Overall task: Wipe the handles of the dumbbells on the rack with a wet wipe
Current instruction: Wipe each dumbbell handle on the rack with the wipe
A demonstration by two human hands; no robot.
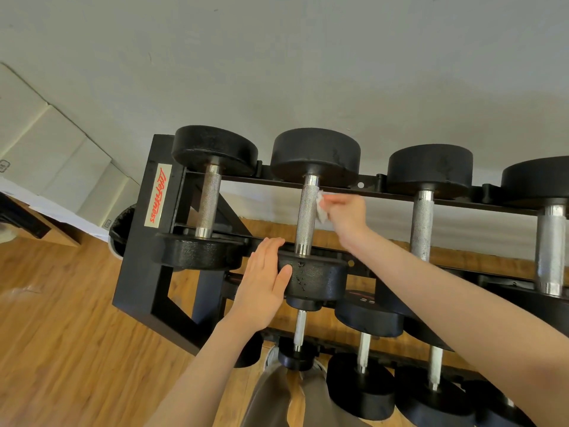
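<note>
Second dumbbell [309, 217] from the rack's labelled end post [155, 195] sits on the top tier of the black rack [138, 272]. Long axis runs front to back across the two rails: far head against the wall side, near head toward the person. Its knurled steel handle [306, 215] spans the gap between the rails.

Right hand [346, 215] pinches a crumpled white wet wipe [321, 206]; grip is clamped on it, fingers curled. Wipe touches the right side of the handle, upper half, near the far head. Hand sits just right of the handle, not wrapped around it.

Left hand [264, 280] is flat, fingers straight and together, pressed against the left side of the near head [312, 280], thumb on its front face. Grip not closed on anything.

Neighbouring dumbbells lie parallel on either side, same orientation. Lower tier holds smaller dumbbells, also front to back. Wood floor [61, 334] below the rack.
</note>
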